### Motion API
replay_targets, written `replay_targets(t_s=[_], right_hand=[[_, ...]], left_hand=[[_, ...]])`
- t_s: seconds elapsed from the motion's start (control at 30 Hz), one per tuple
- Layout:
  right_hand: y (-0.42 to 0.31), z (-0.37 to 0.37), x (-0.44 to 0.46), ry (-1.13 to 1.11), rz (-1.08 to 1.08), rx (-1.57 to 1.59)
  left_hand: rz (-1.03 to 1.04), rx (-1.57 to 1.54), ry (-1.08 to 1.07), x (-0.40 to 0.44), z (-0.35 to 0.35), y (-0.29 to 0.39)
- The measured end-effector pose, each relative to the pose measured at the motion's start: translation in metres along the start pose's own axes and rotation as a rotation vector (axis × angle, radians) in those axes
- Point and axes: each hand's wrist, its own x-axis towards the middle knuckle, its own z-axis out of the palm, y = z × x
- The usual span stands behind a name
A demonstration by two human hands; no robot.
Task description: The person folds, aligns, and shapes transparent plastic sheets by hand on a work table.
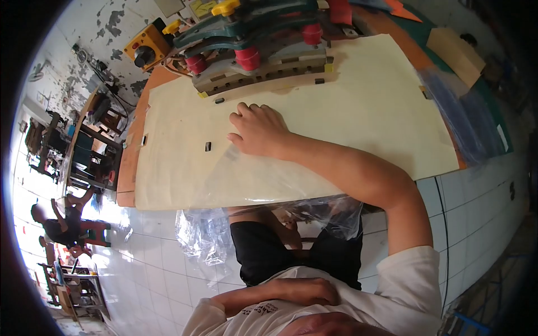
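On the cream sheet [358, 112] covering the table rests my right hand [259, 130], fingers loosely bent and thumb apart from the index finger. Beneath and below it lies clear plastic film [246, 179], which hangs in crumpled folds over the table's front edge. No pinch on the film shows. My left hand [322, 291] is curled into a fist against my shirt; its inner side is hidden. Small dark blocks sit on the sheet: one block [208, 147] left of my right hand, another block [219, 101] beyond it.
A heavy green machine [235, 42] with red cylinders and a long metal bar stands at the table's back. To its left is a yellow control box [147, 47] with a black knob. Blue-tinted plastic [471, 120] lies at right. A person [64, 224] sits far left.
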Motion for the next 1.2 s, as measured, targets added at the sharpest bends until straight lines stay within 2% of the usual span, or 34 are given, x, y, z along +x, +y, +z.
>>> replay_targets(t_s=[0.1, 0.17, 0.2, 0.3, 0.37, 0.4, 0.47, 0.5, 0.57, 0.67, 0.87, 1.0, 1.2], right_hand=[[0.002, 0.002, 0.001, 0.022, -0.022, -0.013], [0.002, 0.001, 0.0, 0.009, -0.012, -0.007], [0.001, 0.0, 0.0, -0.007, -0.003, 0.0], [0.001, 0.0, 0.001, 0.003, -0.003, -0.024], [0.001, 0.001, 0.0, 0.018, -0.002, -0.022], [0.0, 0.001, 0.0, 0.023, -0.003, -0.02], [0.0, 0.001, 0.0, 0.019, -0.009, -0.025], [0.0, 0.001, 0.001, 0.014, -0.014, -0.029], [0.0, 0.001, 0.001, 0.018, -0.024, -0.029], [0.0, 0.0, 0.001, 0.008, -0.028, -0.036], [-0.001, -0.002, 0.001, 0.013, -0.019, -0.032], [-0.002, 0.0, 0.001, 0.018, -0.021, -0.031], [-0.002, 0.003, 0.003, 0.003, -0.025, -0.051]], left_hand=[[-0.064, -0.03, -0.038, -0.014, -0.01, 0.0], [-0.234, -0.063, -0.179, -0.028, -0.02, 0.003], [-0.239, -0.062, -0.181, -0.034, -0.023, 0.005], [-0.248, -0.12, -0.204, -0.04, -0.025, 0.006], [-0.082, -0.089, -0.158, -0.031, -0.011, -0.002], [-0.082, -0.089, -0.156, -0.027, -0.003, -0.005], [-0.004, 0.025, -0.013, -0.017, 0.007, -0.01], [-0.001, 0.026, -0.013, -0.012, 0.008, -0.01], [-0.09, 0.093, -0.183, -0.003, 0.007, -0.01], [-0.065, -0.074, -0.183, -0.02, -0.007, -0.012], [-0.045, -0.029, -0.074, -0.041, -0.022, 0.026], [-0.027, 0.017, -0.046, -0.022, 0.007, 0.001], [-0.111, 0.012, -0.141, -0.001, 0.014, -0.007]])
